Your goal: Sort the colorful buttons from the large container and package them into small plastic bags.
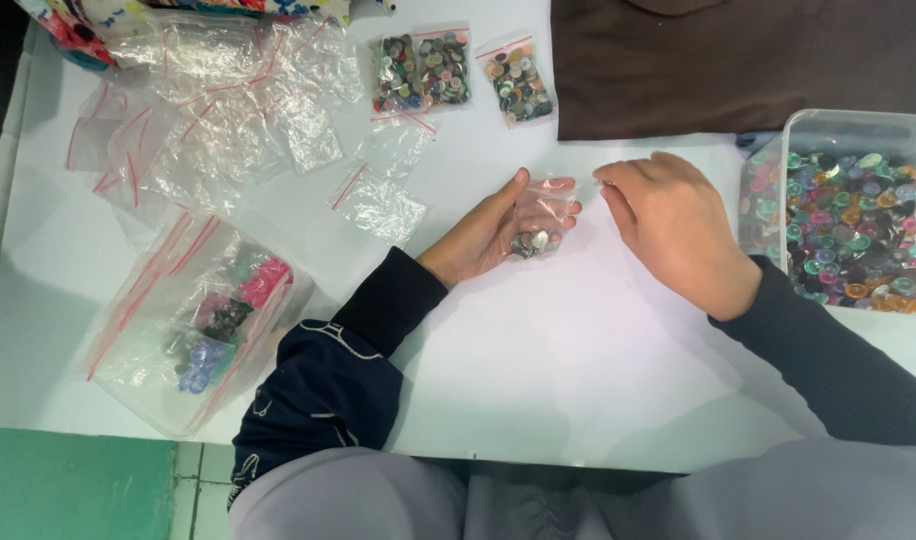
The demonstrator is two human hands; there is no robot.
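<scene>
My left hand (pixel 486 232) lies palm up on the white table (pixel 538 360) and holds a small clear zip bag (pixel 540 216) with a few dark buttons in its bottom. My right hand (pixel 673 225) hovers just to the right of it, palm down, fingers curled, with the fingertips at the bag's top edge; whether they pinch it I cannot tell. A clear plastic tub (pixel 848 225) full of many-coloured buttons stands at the right edge, right beside my right hand.
Three filled small button bags (pixel 463 72) lie at the top centre. A heap of empty red-striped zip bags (pixel 228 110) covers the upper left. A large bag (pixel 193 320) with button packets sits at the left. A brown cloth (pixel 738 60) lies top right.
</scene>
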